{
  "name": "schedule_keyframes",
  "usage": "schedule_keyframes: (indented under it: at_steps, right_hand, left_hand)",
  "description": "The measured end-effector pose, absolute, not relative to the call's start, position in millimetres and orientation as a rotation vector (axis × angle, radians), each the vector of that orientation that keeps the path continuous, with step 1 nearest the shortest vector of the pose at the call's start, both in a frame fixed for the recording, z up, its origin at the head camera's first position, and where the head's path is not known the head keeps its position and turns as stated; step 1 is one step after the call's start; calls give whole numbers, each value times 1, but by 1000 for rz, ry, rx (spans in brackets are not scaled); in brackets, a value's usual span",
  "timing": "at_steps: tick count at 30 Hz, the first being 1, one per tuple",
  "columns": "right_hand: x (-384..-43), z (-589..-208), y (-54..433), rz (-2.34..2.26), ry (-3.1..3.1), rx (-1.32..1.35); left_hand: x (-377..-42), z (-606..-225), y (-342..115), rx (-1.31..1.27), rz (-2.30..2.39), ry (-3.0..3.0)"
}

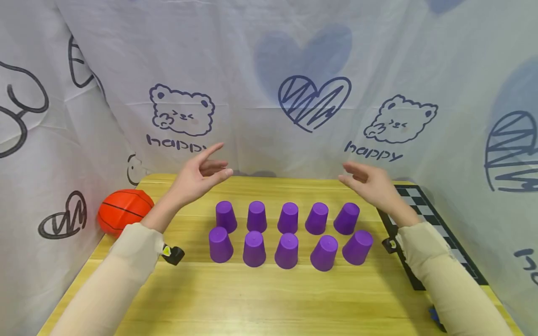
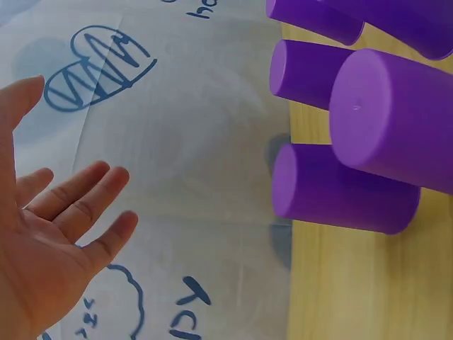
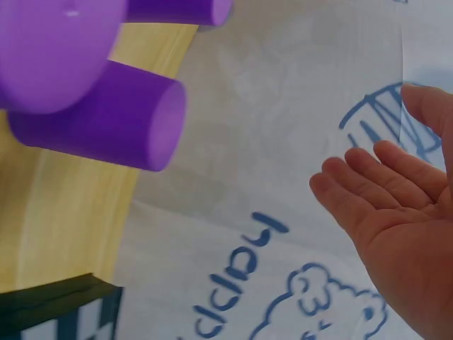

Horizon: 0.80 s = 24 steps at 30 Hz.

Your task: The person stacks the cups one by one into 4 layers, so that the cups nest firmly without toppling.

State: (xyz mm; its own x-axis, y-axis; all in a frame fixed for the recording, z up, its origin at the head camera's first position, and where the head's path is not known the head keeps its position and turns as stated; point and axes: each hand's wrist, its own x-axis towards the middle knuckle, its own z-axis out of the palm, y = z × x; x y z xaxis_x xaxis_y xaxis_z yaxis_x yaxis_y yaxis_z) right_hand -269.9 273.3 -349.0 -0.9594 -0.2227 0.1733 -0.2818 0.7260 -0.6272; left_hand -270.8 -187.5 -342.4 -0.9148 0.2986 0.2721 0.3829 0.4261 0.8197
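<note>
Fingers (image 2: 95, 202) of the left hand (image 1: 198, 174) spread wide, those of the right hand (image 1: 371, 183) extended, both empty. Nearby, ten tapered purple plastic cups (image 1: 286, 252) stand upended in two rows on the wooden surface (image 1: 252, 301); light contact should avoid toppling.

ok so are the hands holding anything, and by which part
Nothing is held: the left hand and the right hand are empty, touching none of the upturned purple cups.

A booth-like, curtained-off place: white cloth (image 1: 244, 65) printed with bears (image 1: 183, 114) and hearts (image 1: 314, 101) hangs along the far and side edges of the wooden desk (image 1: 252, 298).
</note>
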Motion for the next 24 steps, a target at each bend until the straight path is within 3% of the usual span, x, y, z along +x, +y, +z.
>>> schedule_keyframes:
  at_steps: [24]
  right_hand:
    - [-254, -413, 321, 1286, -2835, 254]
  left_hand:
    - [-273, -431, -212, -532, -1655, -2654]
